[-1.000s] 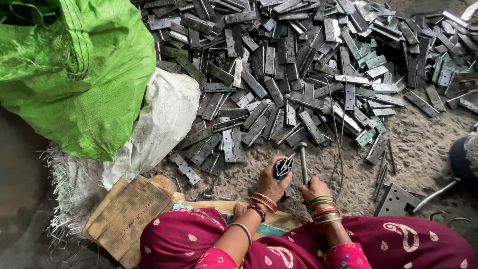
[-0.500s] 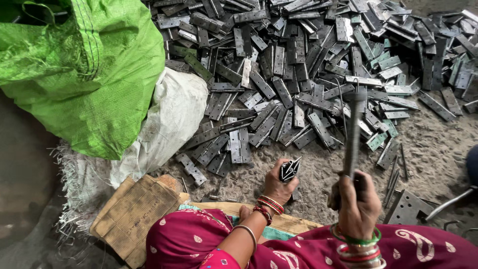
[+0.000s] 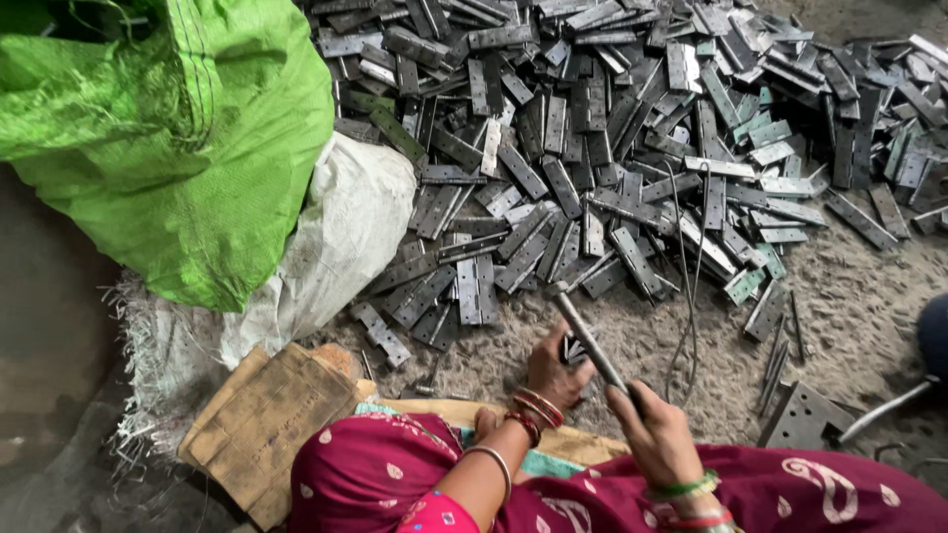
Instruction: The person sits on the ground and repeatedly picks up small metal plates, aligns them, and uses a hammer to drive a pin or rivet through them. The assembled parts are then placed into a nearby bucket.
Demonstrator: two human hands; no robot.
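Note:
My left hand [image 3: 555, 367] rests low on the sandy ground and pinches a small metal hinge [image 3: 575, 347] upright. My right hand [image 3: 654, 432] grips the handle of a thin metal hammer [image 3: 585, 334], whose head points up and left, just above the hinge. Both wrists wear bangles. A large heap of grey metal hinges [image 3: 632, 138] spreads across the ground beyond my hands. A few loose hinges [image 3: 472, 288] lie at the heap's near edge.
A green woven sack [image 3: 168, 138] and a white sack [image 3: 336, 237] stand at the left. A wooden board [image 3: 267, 419] lies beside my knee. Thin wire rods [image 3: 686, 266] curve out of the heap. A flat metal plate [image 3: 805, 415] with holes lies at the right.
The hammer, raised high to the right half a second ago, has swung down and left toward the hinge. My left hand has stayed in place on the hinge.

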